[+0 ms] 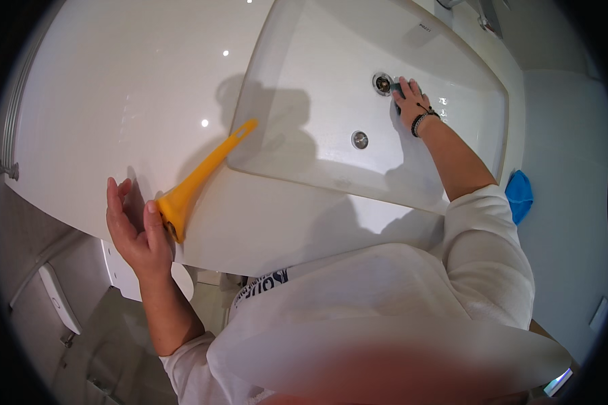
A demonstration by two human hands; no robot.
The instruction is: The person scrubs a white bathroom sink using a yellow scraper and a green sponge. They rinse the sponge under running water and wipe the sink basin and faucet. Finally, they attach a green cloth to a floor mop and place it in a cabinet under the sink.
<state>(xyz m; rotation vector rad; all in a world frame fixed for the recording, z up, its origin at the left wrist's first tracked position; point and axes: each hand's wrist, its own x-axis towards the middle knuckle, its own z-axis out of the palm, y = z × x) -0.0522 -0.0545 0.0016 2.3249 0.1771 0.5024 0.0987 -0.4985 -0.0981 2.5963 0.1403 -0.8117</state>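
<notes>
In the white basin (pixel 324 101), my right hand (pixel 410 101) presses a dark sponge or scouring pad (pixel 398 96) against the bottom, just beside the open drain hole (pixel 383 84). A round metal drain stopper (pixel 359 139) lies apart from the hole, nearer to me. On the countertop to the left, my left hand (pixel 139 228) is raised with its fingers apart and its thumb at the wide end of a yellow plastic-handled tool (pixel 197 177). That tool's narrow end reaches over the basin's left rim. Whether the thumb bears on it, I cannot tell.
A blue cloth or cap (pixel 519 196) sits by the wall, right of the basin. Part of a metal faucet (pixel 486 20) shows at the top right. Metal rails (pixel 17 111) run along the counter's far left edge. Below the counter is a white toilet (pixel 180 281).
</notes>
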